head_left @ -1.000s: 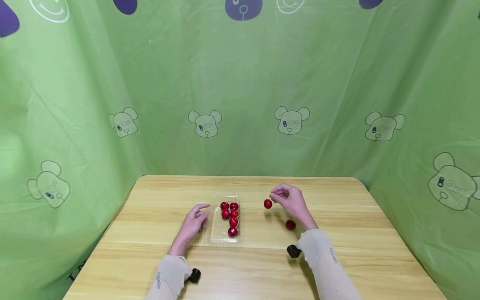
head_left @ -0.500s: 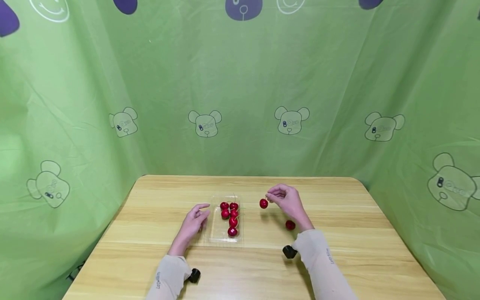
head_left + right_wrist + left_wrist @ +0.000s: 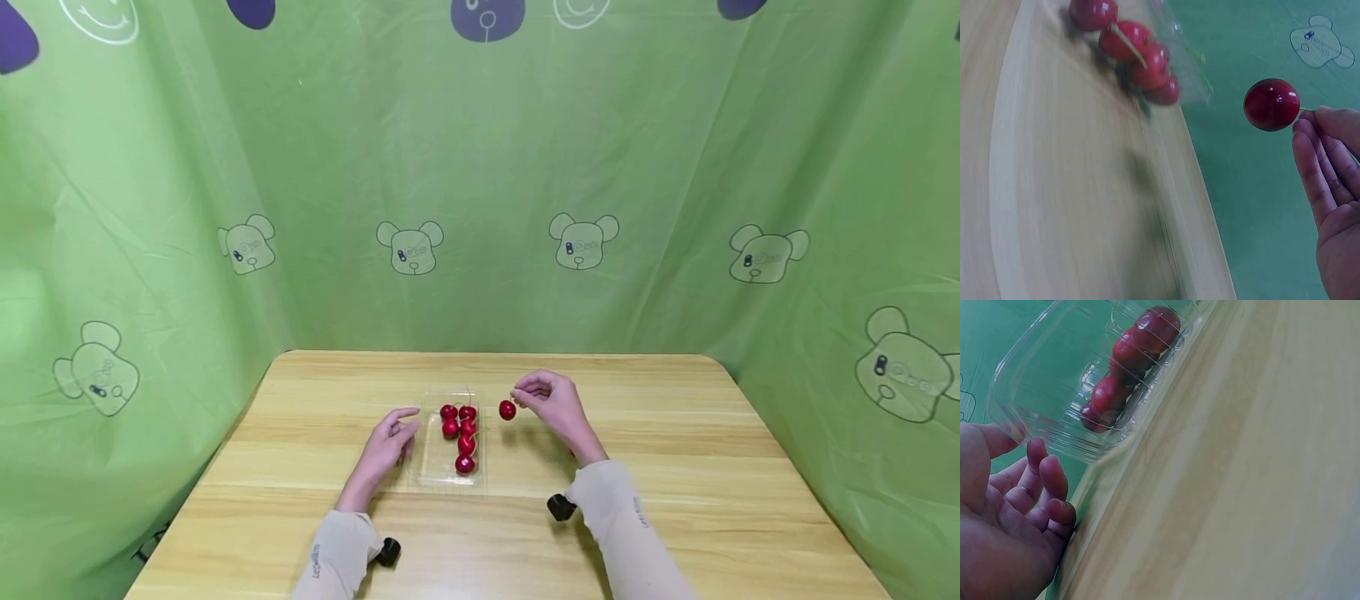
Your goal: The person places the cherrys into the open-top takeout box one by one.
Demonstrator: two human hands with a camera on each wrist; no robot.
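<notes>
My right hand (image 3: 551,406) pinches a cherry (image 3: 507,410) by its stem between thumb and fingertips. The dark red fruit hangs above the table, just right of a clear plastic box (image 3: 437,467). In the right wrist view the held cherry (image 3: 1271,104) dangles from its short green stem. Several cherries (image 3: 466,444) lie in the box, mostly along its right side, some with stems. At the box's left side my left hand (image 3: 384,450) has loosely bent fingers; in the left wrist view the fingertips (image 3: 1036,447) are right at the see-through rim.
The wooden table (image 3: 675,500) carries the box near its middle. One loose cherry (image 3: 573,453) is mostly hidden by my right wrist. A green curtain (image 3: 480,308) with printed bear heads hangs behind and along both sides.
My right hand has moved left with the cherry, closer to the box. Its wrist now covers most of the loose cherry on the table. The left hand has stayed in place.
</notes>
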